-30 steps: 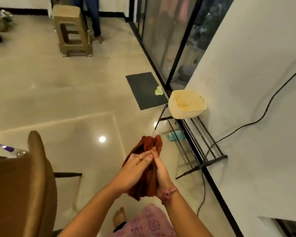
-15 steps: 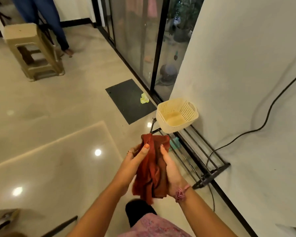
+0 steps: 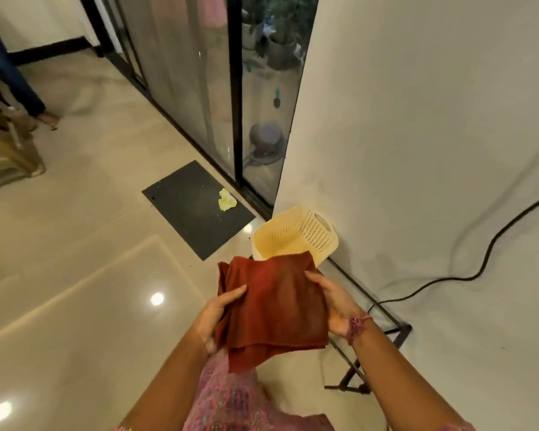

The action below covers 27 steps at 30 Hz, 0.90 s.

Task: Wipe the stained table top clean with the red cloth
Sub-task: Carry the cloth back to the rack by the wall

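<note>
Your left hand (image 3: 216, 312) and right hand (image 3: 333, 301) hold the red cloth (image 3: 273, 309) between them in front of your body, above the floor. The left thumb lies over the cloth's left edge with the rest of that hand underneath, so the edge is pinched; the right hand grips the right edge, thumb on top and fingers hidden beneath the fabric. The cloth is spread roughly flat, folded in layers, and one lower corner hangs down toward your pink patterned garment (image 3: 231, 402). A braided pink band (image 3: 357, 326) circles your right wrist. Just past the cloth's far edge, a cream perforated plastic basket (image 3: 296, 236) sits tilted on the far end of a low black metal rack (image 3: 371, 321) that runs along the white wall (image 3: 417, 135) on the right. A black cable (image 3: 467, 272) trails across that wall down to the rack. Farther out on the glossy beige tiled floor (image 3: 75, 275) lies a dark doormat (image 3: 196, 208) with a crumpled yellow scrap (image 3: 226, 199) at its right edge, beside a black-framed glass sliding door (image 3: 199, 88). At the far left stands a beige plastic stool (image 3: 3, 150), and next to it another person's leg in blue jeans (image 3: 10, 76). The stained table top is not in view.
</note>
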Each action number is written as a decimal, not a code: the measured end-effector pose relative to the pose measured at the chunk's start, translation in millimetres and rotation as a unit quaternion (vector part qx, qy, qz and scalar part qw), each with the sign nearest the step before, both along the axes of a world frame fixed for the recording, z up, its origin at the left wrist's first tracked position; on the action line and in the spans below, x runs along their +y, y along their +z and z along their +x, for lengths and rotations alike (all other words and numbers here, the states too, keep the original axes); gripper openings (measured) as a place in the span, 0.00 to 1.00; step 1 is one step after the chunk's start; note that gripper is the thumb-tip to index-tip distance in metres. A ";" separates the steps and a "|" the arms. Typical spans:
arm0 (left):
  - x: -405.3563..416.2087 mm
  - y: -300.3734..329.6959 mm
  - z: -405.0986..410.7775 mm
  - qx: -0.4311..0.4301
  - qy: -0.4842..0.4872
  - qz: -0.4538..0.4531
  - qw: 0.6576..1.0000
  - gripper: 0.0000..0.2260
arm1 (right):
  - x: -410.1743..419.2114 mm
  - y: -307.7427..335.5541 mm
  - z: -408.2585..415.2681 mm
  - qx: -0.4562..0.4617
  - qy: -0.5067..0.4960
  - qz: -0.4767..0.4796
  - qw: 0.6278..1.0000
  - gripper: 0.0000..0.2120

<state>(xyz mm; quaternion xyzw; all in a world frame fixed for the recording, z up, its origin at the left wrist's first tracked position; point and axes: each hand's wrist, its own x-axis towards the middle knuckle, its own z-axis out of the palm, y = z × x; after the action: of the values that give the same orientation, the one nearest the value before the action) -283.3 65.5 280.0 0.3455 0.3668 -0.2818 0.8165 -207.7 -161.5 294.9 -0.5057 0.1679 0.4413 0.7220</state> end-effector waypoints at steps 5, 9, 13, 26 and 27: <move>-10.7 -35.0 73.8 0.084 -0.030 0.032 0.995 0.21 | -8.5 -45.5 75.2 -0.007 0.069 -0.137 0.988 0.25; -17.6 -67.0 136.6 0.119 0.014 0.022 0.993 0.21 | -11.4 -78.3 160.1 -0.054 0.116 -0.260 0.957 0.27; -30.6 -99.6 204.7 0.110 -0.005 0.070 0.991 0.24 | -6.8 -117.7 230.2 -0.098 0.164 -0.409 0.892 0.24; -70.8 -235.5 264.2 0.235 -0.077 0.247 0.937 0.24 | 27.6 -262.6 281.8 -0.170 0.279 -0.605 0.726 0.17; -69.2 -243.7 262.9 0.242 -0.092 0.262 0.930 0.23 | 29.4 -271.1 281.1 -0.165 0.286 -0.608 0.722 0.17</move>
<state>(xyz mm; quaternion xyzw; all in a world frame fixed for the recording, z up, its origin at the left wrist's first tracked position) -20.3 -3.7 36.4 0.5005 0.5806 -0.3246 0.5541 73.4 -132.1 23.9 -0.9250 0.1261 0.3394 0.1155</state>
